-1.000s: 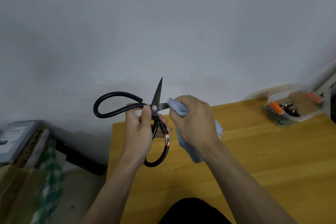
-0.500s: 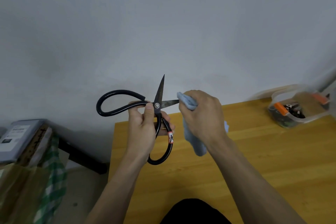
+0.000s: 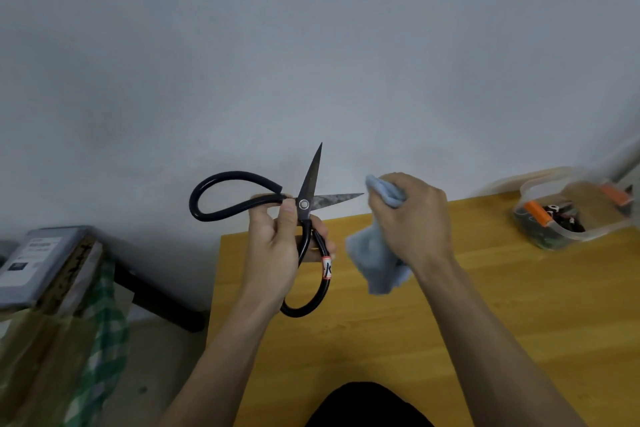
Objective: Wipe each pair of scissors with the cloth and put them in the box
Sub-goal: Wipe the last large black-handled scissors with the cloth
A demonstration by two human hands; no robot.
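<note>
From my seat I have the left hand [image 3: 277, 253] wrapped round the scissors [image 3: 304, 215] just below the pivot, thumb laid up against the screw and fingers curled behind the lower handle, where I lose sight of them. The scissors are spread wide open: one blade stands up and away from the grip, the other runs sideways off the grip toward the right hand, its surface mottled. One black loop handle sweeps out on the far side of the grip from the cloth; the other hangs below the palm, with a small red and white label whose print I cannot read.

The right hand [image 3: 412, 222] is bunched round the cloth [image 3: 374, 260], pale blue, with a wad sticking out above the knuckles and the rest hanging under the palm. The wad sits just beyond the tip of the sideways blade; I cannot tell whether it touches the point or stands a hair off it. The fingers themselves are hidden by the back of the hand.

Well off past the cloth hand, near the table's [image 3: 485, 322] far edge, is the box [image 3: 568, 215], clear plastic and blurred. I make out orange pieces and dark shapes inside but cannot say for sure what they are. Its far side is cut by the frame.
</note>
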